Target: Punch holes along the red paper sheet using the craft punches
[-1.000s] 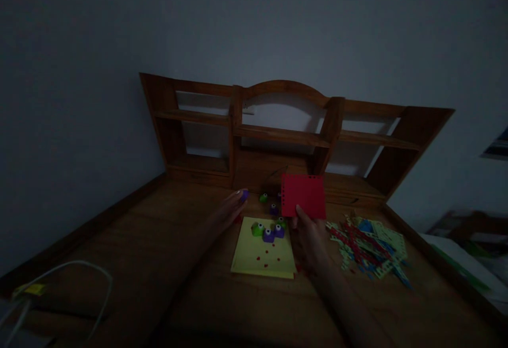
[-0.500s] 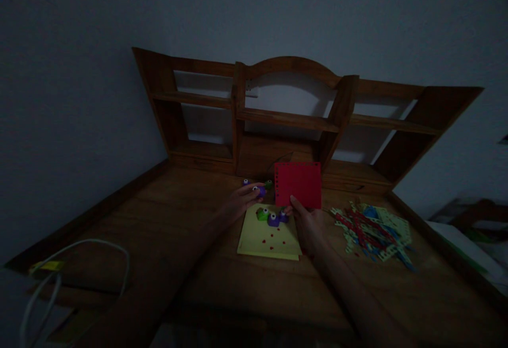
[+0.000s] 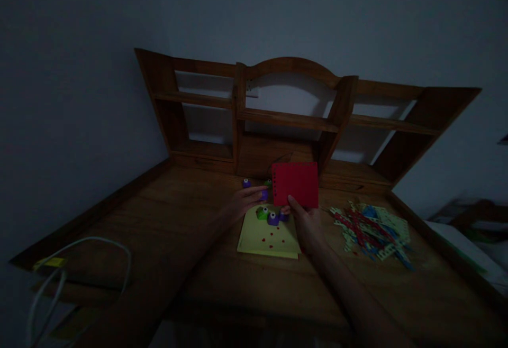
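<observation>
My left hand (image 3: 241, 202) is closed around a purple craft punch (image 3: 263, 195), its fingers partly covering it. Between the thumb and fingers of my right hand (image 3: 308, 225) is a red sheet of paper (image 3: 296, 183), raised with its face towards me. A row of punched holes runs down the sheet's left edge, and small notches mark its top. Below both hands, yellow paper (image 3: 254, 241) lies on the desk with several tiny red cut-outs on it. A green punch (image 3: 262, 213) and two purple punches, one nearer the middle (image 3: 273, 219), stand at its far side.
Behind my left hand are another purple punch (image 3: 246, 183) and a green one (image 3: 269, 183). A heap of punched paper strips (image 3: 371, 231) in red, blue and pale colours lies to the right. A wooden shelf unit (image 3: 286, 121) backs the desk; a white cable (image 3: 99, 240) loops at left.
The red sheet has shifted slightly left. My left hand has moved a little right, and the punch in it has turned so that its white button no longer shows.
</observation>
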The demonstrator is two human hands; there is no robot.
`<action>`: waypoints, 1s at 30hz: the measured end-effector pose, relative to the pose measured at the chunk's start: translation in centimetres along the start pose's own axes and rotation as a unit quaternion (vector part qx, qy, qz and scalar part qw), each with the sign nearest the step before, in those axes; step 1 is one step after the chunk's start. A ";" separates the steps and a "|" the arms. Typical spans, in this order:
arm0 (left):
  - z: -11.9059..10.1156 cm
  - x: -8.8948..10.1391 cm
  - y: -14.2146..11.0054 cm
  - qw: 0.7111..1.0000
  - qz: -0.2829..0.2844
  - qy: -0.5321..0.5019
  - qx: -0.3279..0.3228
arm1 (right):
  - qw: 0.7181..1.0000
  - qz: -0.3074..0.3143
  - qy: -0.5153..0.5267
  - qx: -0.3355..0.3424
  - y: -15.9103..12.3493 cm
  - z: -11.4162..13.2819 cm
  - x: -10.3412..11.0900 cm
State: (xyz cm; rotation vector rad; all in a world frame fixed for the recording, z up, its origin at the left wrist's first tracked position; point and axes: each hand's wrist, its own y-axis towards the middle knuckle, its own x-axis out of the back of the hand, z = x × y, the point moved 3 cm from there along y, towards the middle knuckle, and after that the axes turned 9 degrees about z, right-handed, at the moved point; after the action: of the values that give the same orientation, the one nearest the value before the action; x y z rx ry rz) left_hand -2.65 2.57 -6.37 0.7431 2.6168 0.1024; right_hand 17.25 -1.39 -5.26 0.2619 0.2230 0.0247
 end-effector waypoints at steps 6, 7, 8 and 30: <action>-0.4 -1.2 -0.4 0.997 -0.023 0.080 0.005 | 1.000 -0.005 -0.013 0.011 0.1 0.1 0.1; -0.4 -1.3 -0.5 0.995 -0.025 0.102 0.004 | 1.000 -0.008 -0.019 0.007 0.1 0.1 0.1; -0.4 -1.3 -0.5 0.992 -0.028 0.120 0.004 | 1.000 -0.009 -0.026 0.004 0.1 0.2 0.0; -0.3 -1.4 -0.5 0.990 -0.013 0.134 0.034 | 0.995 -0.001 -0.096 0.032 -0.7 2.0 -0.8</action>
State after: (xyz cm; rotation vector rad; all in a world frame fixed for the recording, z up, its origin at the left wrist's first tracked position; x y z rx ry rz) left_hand -1.93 1.40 -5.67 0.7633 2.8975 0.1117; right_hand 16.91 -2.64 -3.42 0.3251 0.0324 -0.0096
